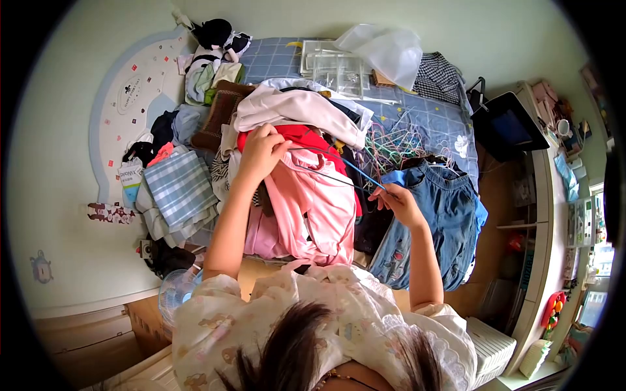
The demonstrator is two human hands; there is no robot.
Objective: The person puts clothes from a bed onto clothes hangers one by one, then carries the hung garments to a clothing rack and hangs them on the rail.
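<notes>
Blue wire hanger (pixel 364 173) (or so it looks) spans the space above the pink garment (pixel 326 212), ends pinched in the left hand (pixel 263 155) and right hand (pixel 399 203). Positioning seems underway; any shift calls for coordinated, snag-free handling.

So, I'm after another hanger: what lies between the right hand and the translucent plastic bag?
A tangle of thin coloured hangers, then a strip of blue checked bedspread nearer the bag; the head view shows it.
</notes>
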